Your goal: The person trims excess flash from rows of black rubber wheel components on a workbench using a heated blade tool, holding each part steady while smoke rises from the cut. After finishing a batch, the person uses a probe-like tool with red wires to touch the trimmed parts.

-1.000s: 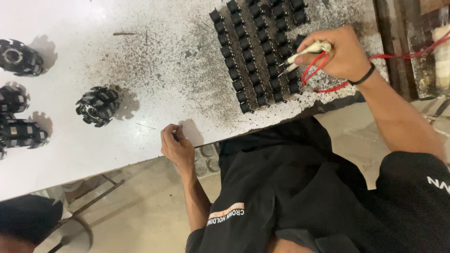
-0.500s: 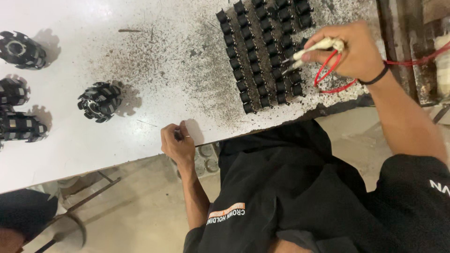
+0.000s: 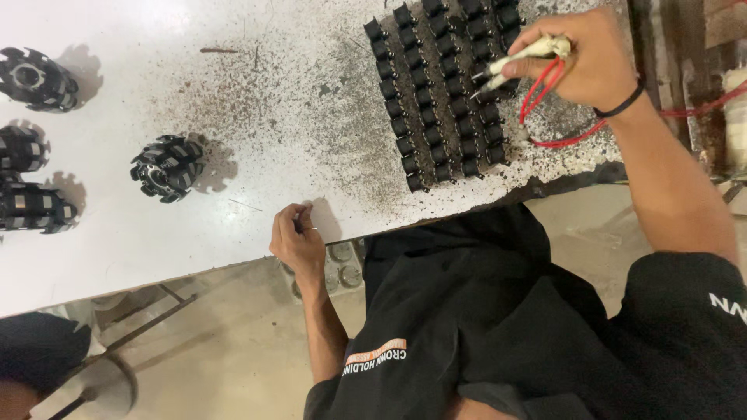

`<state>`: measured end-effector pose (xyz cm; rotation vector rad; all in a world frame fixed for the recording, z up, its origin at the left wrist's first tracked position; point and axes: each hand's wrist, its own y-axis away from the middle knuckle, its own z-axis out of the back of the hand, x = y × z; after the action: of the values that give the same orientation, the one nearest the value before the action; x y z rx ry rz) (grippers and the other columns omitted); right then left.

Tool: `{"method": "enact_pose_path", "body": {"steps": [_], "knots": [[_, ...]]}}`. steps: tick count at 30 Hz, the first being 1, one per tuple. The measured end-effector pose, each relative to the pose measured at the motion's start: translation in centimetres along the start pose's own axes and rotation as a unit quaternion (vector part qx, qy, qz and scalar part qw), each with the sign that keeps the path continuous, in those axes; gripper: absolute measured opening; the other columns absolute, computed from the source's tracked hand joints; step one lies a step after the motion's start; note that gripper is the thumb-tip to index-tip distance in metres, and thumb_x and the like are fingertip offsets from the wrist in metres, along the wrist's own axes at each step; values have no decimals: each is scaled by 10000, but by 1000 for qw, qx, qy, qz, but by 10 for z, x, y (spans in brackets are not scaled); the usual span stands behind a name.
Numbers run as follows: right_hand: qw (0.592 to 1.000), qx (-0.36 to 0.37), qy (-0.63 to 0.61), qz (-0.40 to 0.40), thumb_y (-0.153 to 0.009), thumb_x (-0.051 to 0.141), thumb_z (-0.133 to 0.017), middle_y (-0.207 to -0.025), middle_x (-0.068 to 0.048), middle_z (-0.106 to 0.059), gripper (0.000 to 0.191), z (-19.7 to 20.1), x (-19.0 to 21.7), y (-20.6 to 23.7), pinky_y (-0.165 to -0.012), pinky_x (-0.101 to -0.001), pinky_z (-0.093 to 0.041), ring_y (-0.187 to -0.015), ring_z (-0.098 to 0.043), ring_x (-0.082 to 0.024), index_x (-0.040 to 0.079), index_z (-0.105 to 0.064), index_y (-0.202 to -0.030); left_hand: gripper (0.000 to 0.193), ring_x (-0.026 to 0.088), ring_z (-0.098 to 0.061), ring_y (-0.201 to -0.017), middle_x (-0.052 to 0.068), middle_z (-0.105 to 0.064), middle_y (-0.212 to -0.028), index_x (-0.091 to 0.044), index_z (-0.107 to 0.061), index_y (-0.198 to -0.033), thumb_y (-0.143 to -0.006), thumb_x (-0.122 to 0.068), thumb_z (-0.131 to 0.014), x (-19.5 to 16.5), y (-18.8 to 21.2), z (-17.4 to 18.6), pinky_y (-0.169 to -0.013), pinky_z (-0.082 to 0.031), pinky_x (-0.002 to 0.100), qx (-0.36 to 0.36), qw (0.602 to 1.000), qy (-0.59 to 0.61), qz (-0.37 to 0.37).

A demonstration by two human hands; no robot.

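Observation:
My right hand (image 3: pixel 593 64) holds a pair of pale test probes (image 3: pixel 520 61) with red wires (image 3: pixel 548 117). The probe tips touch a small black component in the rows of black components (image 3: pixel 440 101) laid out on the white table (image 3: pixel 257 117). My left hand (image 3: pixel 298 239) rests on the near table edge with its fingers curled and nothing visible in it. A black slotted round part (image 3: pixel 166 167) lies on the table to the left of that hand.
Three more black slotted round parts (image 3: pixel 35 78) lie at the table's left edge. Dark grit speckles the table around the component rows. Below the table are a concrete floor and a metal stool (image 3: pixel 101 381). A dark wooden frame (image 3: pixel 661 47) stands at the right.
My right hand has moved the probes a little further up the component rows. My left hand stays on the table edge.

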<state>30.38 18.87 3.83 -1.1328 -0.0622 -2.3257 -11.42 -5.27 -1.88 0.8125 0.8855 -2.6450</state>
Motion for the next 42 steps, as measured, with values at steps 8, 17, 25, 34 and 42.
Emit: {"method": "enact_pose_path", "body": {"steps": [8,17,25,34,42], "knots": [[999,9,-51,-10,-907,159,-895,-850,-58,-726,233,-22,-8,-21,-670,-244,-469,-766,-631,-73,53,-780,-1080,44,291,-669,-770,107,-703,-913,-24,-680,-954,-967,-17,-722,0,-3,-2,-669,-534,376,-14,999,-18,-40],[999,20,-39,30,-1005,136,-860,-891,-61,-737,167,0,-17,-22,-664,-201,-475,-768,-660,-83,31,-777,-1105,134,167,-591,-607,102,-692,-937,-4,-657,-981,-914,29,-768,-2,1,0,-538,-475,309,-9,1000,2,11],[999,7,-34,29,-998,115,-894,-847,-74,-717,184,-21,-34,-35,-656,-224,-473,-737,-646,-102,4,-761,-1062,114,249,-658,-727,119,-696,-982,-14,-676,-1004,-908,45,-688,-9,-5,3,-642,-536,340,-17,999,10,-42],[994,0,-104,29,-1051,88,-847,-943,-48,-711,149,-4,-46,-54,-714,-207,-513,-828,-652,-76,6,-746,-1123,130,313,-655,-769,133,-670,-918,1,-650,-974,-874,72,-605,-1,1,6,-664,-531,401,0,997,3,-74],[999,19,-23,32,-938,153,-896,-832,-60,-712,205,-11,-52,-73,-743,-247,-492,-792,-638,-109,38,-772,-1054,74,280,-595,-644,126,-639,-845,-5,-630,-945,-885,27,-660,-3,-3,3,-579,-487,389,1,999,6,-43]]}}
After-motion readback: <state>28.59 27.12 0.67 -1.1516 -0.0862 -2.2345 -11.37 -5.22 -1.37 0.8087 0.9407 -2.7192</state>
